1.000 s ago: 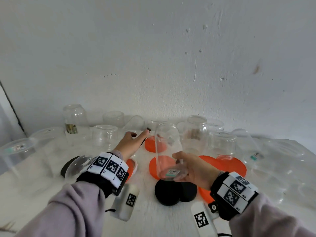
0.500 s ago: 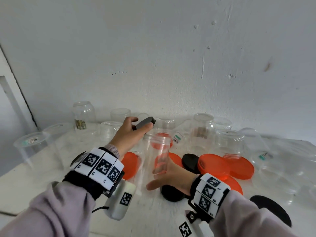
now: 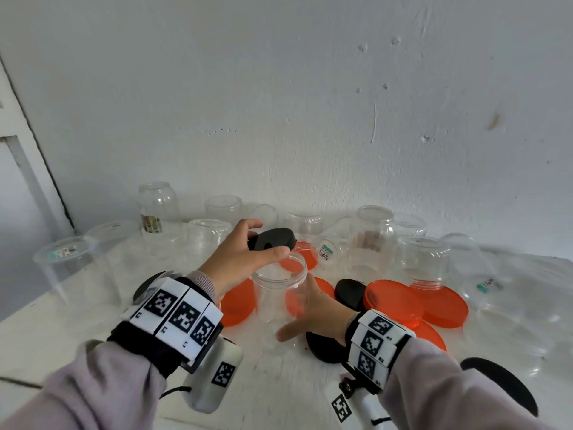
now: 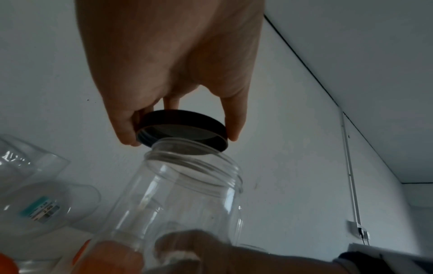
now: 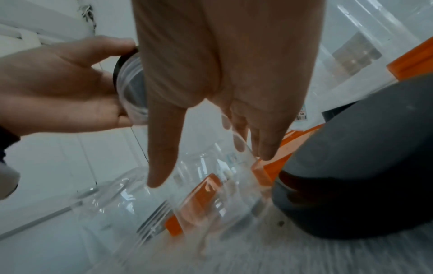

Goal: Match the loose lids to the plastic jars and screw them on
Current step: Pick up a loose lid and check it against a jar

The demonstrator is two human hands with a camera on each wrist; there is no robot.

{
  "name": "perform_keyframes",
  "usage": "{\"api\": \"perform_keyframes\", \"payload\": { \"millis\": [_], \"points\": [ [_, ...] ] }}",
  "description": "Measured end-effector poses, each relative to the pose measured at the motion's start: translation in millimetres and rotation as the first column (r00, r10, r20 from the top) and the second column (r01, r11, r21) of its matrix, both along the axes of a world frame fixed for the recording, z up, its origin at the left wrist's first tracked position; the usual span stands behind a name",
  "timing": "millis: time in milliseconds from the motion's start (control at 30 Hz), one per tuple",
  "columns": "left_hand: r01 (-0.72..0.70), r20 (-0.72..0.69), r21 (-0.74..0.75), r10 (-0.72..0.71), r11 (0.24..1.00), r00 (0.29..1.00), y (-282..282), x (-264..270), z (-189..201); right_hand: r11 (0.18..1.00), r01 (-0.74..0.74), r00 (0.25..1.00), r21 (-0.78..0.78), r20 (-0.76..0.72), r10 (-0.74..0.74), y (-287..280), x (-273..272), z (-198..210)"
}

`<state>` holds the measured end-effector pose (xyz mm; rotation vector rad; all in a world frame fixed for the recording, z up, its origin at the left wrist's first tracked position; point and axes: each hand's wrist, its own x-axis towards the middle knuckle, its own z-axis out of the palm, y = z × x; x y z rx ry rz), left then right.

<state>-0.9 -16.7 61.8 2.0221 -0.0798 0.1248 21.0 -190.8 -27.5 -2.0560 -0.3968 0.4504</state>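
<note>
- vs half a second back: black lid (image 3: 273, 239) has come down from clear of the jar to sitting tilted just over the mouth of the clear jar (image 3: 278, 290); near rim of lid overlaps the jar rim in the left wrist view, not seated, no threads engaged that I can see.
- left hand (image 3: 240, 259) pinches the lid by its edge, thumb on one side, fingertips (image 4: 234, 126) on the other; narrow grip set by lid width.
- right hand (image 3: 313, 315) wraps the jar's lower body from its right side, thumb stretched out along the near wall, fingers round the far side; same hold as before, jar upright, mouth up, base on or just off the white table (image 3: 266, 367) — cannot tell which.
- a second back that jar was upside down in the right hand, left hand was reaching to the back row.
- right of the grip: loose orange lids (image 3: 393, 301), loose black lids (image 3: 350, 293); one more black lid under the right wrist.
- behind the grip: upturned clear jars (image 3: 375, 240) along the wall.
- labels: small teal-and-white barcode sticker (image 3: 325, 250) on a jar just behind the lid; digits "2.00" read in left wrist view, rest too blurred. No brand readable.
</note>
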Motion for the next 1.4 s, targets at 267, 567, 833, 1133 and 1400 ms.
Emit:
{"api": "perform_keyframes", "payload": {
  "millis": [267, 567, 833, 1133, 1400],
  "points": [
    [0.12, 0.001, 0.065, -0.12, 0.991, 0.993, -1.7, -7.4, -5.7, 0.977, -0.108, 0.993, 0.183, 0.058, 0.099, -3.4, -0.6, 2.6],
    [0.147, 0.01, 0.183, -0.151, 0.972, 0.988, -7.3, -9.5, -6.1, 0.99, -0.061, 0.997, 0.129, 0.06, 0.053, -5.8, 2.0, -2.9],
    [0.165, 0.023, 0.197, -0.173, 0.966, 0.985, -4.4, -9.9, -12.3, 1.0, -0.025, 1.0, -0.006, 0.01, 0.025, -8.7, -1.4, 4.7],
    [0.161, -0.072, -0.096, -0.168, 0.982, 0.983, 7.8, -15.4, -52.0, 0.992, -0.05, 0.997, 0.113, 0.067, 0.043, -44.5, -3.9, 64.3],
    [0.2, -0.024, -0.191, -0.208, 0.961, 0.978, -7.4, -13.8, -67.7, 0.911, -0.206, 0.92, -0.358, 0.247, 0.305, -3.3, 4.7, 116.1]
  ]
}}
